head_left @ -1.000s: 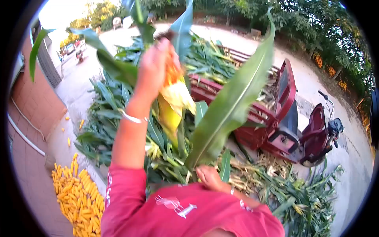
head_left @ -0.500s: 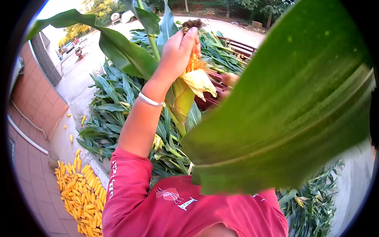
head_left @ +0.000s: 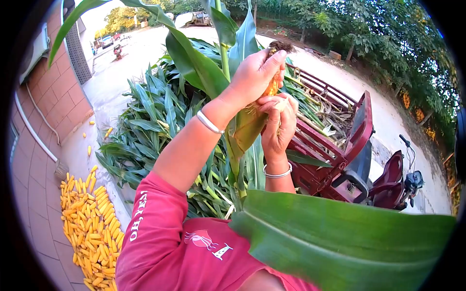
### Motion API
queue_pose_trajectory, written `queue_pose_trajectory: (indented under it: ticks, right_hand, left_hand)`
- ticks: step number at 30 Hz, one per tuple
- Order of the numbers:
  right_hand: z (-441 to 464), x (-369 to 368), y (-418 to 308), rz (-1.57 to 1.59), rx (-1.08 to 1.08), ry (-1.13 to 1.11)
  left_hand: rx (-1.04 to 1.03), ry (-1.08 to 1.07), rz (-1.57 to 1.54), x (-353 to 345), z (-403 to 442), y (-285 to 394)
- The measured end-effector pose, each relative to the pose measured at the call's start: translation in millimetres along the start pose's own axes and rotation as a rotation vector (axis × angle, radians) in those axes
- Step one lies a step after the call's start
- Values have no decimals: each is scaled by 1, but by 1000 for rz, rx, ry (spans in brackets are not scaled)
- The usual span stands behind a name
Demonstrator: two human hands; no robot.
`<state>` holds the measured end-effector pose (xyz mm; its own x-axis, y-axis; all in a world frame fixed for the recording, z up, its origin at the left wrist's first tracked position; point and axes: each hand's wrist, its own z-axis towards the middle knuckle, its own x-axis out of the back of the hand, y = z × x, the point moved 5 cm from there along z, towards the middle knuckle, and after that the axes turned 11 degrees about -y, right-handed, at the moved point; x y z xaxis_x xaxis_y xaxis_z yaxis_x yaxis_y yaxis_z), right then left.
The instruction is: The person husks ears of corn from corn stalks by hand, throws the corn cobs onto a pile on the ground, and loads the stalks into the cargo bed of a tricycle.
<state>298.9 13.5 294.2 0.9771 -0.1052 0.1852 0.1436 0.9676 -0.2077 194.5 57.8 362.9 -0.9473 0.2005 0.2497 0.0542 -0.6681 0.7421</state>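
Observation:
An ear of corn (head_left: 273,86) with orange-yellow kernels and a dark tuft of silk at its tip stands upright on a green cornstalk (head_left: 224,60). My left hand (head_left: 256,72) is wrapped round the upper part of the ear. Just below, my right hand (head_left: 281,116) is closed round the pale husk (head_left: 248,127) at the ear's lower end. The two hands are close together, and the fingers partly hide the ear. One broad corn leaf (head_left: 335,237) crosses in front of my chest and covers part of my right arm.
Cut cornstalks (head_left: 145,121) lie in a large heap ahead. A red three-wheeled cart (head_left: 315,169) at the right carries more stalks. Husked ears form a yellow pile (head_left: 92,228) at the lower left, beside a tiled wall (head_left: 51,102).
My right hand has come up from behind the leaf and closed on the husk below my left hand. The broad leaf has dropped lower, uncovering the cart. The view has shifted.

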Motion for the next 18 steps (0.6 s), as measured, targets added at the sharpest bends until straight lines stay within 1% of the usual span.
queue_pose_trajectory:
  ticks: [1, 2, 4, 5, 6, 8, 10, 12, 13, 14, 16, 17, 18]
  right_hand:
    - [4, 2, -8, -38, 26, 65]
    - [4, 0, -7, -34, 20, 61]
    - [2, 0, -3, -108, -27, 137]
    - [1, 0, -2, -71, -26, 151]
    - [-2, -2, -1, -68, -29, 148]
    - [-14, -6, -3, -79, -52, 151]
    - [-20, -7, -3, -56, -77, 110]
    - [-22, -6, 1, 17, -110, 93]
    - [-22, -6, 1, 21, -126, 83]
    - [-20, -3, 0, 6, -108, 65]
    - [-21, 0, 5, 20, -125, 73]
    - [-20, 0, 5, 29, -109, 79]
    - [-20, 0, 6, 29, -102, 73]
  left_hand:
    - [-10, -18, -16, -4, 0, 4]
    - [-2, -14, -18, -7, 0, 5]
    - [53, -11, 69, -13, -1, 2]
    - [102, -38, -15, -17, -3, -4]
    - [106, -34, -14, -16, -5, -6]
    - [141, -58, 121, -16, -10, -11]
    - [143, -15, 104, -16, -13, -17]
    - [51, -78, 112, -16, -13, -13]
    - [46, -174, -7, -14, -12, -17]
    - [40, -168, -4, -10, -14, -21]
    - [-49, -249, -20, -9, -18, -18]
    - [12, -332, -83, -9, -20, -21]
    - [5, -325, -83, -6, -20, -20]
